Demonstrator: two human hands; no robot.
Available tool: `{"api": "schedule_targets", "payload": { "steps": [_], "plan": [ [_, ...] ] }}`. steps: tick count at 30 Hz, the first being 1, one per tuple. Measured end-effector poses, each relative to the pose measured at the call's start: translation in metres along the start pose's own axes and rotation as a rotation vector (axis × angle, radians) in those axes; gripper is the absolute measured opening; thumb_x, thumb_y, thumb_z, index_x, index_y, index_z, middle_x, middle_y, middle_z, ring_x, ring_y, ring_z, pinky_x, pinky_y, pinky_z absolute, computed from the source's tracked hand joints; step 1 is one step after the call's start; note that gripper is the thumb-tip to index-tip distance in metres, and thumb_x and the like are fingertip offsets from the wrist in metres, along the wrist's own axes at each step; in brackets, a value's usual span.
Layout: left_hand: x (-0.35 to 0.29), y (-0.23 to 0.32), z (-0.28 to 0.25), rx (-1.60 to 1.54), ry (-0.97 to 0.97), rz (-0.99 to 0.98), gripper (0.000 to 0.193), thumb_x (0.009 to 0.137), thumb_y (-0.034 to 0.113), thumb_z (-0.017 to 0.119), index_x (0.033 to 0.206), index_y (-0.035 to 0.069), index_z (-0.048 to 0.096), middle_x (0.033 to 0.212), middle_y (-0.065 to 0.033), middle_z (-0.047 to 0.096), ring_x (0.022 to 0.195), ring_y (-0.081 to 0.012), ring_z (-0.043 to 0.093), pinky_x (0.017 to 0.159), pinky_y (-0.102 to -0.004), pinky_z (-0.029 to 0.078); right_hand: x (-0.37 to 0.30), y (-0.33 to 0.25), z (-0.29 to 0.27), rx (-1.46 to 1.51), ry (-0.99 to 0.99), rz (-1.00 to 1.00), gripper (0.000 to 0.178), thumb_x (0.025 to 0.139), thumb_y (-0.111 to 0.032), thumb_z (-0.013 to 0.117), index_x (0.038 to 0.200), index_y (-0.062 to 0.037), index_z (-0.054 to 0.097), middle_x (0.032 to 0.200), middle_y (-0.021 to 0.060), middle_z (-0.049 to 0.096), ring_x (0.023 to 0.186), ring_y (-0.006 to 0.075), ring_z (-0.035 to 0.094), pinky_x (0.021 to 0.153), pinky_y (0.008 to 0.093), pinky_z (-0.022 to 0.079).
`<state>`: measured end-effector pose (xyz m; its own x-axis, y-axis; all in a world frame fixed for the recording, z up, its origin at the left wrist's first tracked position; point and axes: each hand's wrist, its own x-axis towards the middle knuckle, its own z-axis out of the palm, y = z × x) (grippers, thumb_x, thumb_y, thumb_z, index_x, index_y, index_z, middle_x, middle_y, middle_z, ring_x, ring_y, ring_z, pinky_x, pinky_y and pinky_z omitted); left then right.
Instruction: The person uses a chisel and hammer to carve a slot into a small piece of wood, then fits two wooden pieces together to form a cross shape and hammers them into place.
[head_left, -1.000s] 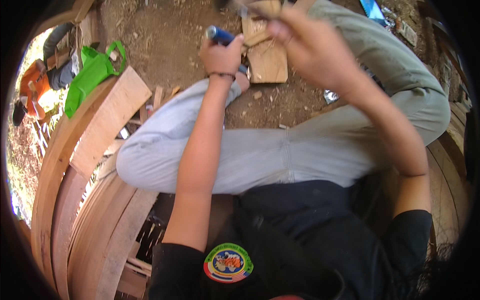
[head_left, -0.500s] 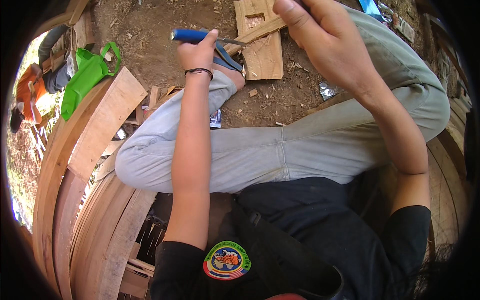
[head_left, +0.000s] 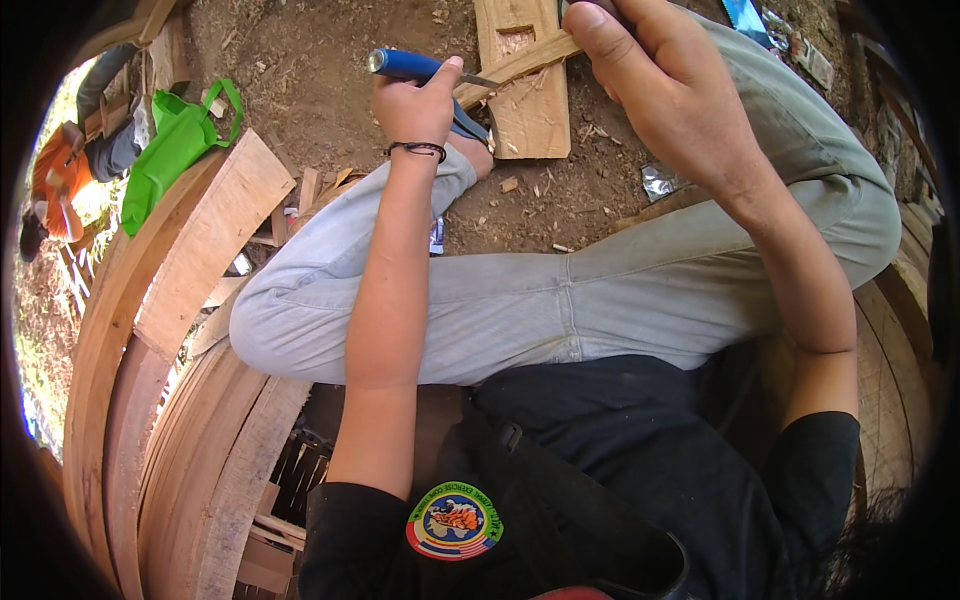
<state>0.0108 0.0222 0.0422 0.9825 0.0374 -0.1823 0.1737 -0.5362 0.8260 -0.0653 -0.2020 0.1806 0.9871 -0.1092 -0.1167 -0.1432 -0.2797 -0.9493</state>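
Note:
My left hand [head_left: 415, 108] is closed around the blue handle of a chisel [head_left: 402, 65]. The chisel lies nearly level, its metal blade reaching right to a narrow wooden strip [head_left: 535, 60]. That strip crosses a pale wooden board [head_left: 532, 130] on the dirt, which has a rectangular recess cut in it and shavings on top. My right hand [head_left: 675, 95] is raised to the right of the board, fingers curled round something dark at the top edge; most of it is cut off, so its kind is unclear.
My sandalled foot [head_left: 472, 135] rests against the board's left side. Wood chips and a silvery wrapper [head_left: 658, 182] lie on the dirt. At left are stacked planks [head_left: 215, 235] and a green bag [head_left: 172, 150]; beyond them is a person in orange [head_left: 58, 185].
My left hand has shifted right with the chisel, so the blade sits slightly further over the strip. My right hand has moved a little right and down.

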Motion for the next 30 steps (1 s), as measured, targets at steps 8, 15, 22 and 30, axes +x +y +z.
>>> {"api": "schedule_targets", "payload": {
  "steps": [8,15,22,30],
  "plan": [
    [-0.006,-0.002,0.004,0.127,0.004,0.038,0.032,0.069,0.021,0.086,0.081,-0.001,0.067,0.077,-0.0078,0.069,0.067,-0.0164,0.064,0.063,-0.0299,0.051,-0.001,-0.010,-0.003,-0.020,-0.050,-0.002,0.019,0.098,-0.018,0.051,0.089,-0.0002,0.054,0.064,0.0032,0.048,0.061,0.0123,0.048,0.055,0.0317,0.041],
    [-0.012,-0.003,0.012,0.181,-0.010,0.127,0.037,0.070,0.029,0.085,0.085,0.001,0.066,0.079,-0.0088,0.070,0.071,-0.0182,0.067,0.067,-0.0317,0.052,-0.001,-0.012,-0.002,-0.031,-0.076,0.066,0.019,0.098,-0.018,0.051,0.092,0.0001,0.055,0.064,0.0043,0.049,0.059,0.0128,0.049,0.054,0.0321,0.041],
    [-0.016,0.004,0.016,0.214,-0.041,0.250,0.029,0.067,0.021,0.081,0.081,0.008,0.060,0.077,-0.0085,0.067,0.077,-0.0300,0.062,0.079,-0.0414,0.047,0.000,0.008,0.002,-0.034,-0.124,0.022,0.022,0.098,-0.020,0.049,0.091,0.0001,0.053,0.068,0.0097,0.052,0.061,0.0196,0.052,0.058,0.0360,0.043],
    [-0.013,0.001,0.021,0.252,-0.071,0.364,0.032,0.068,0.021,0.080,0.086,0.012,0.056,0.078,-0.0048,0.066,0.081,-0.0308,0.063,0.088,-0.0456,0.040,-0.007,0.025,0.014,-0.412,-0.171,-0.084,0.025,0.096,-0.025,0.055,0.093,-0.0004,0.057,0.065,0.0178,0.055,0.060,0.0335,0.056,0.056,0.0428,0.043]
  ]
}}
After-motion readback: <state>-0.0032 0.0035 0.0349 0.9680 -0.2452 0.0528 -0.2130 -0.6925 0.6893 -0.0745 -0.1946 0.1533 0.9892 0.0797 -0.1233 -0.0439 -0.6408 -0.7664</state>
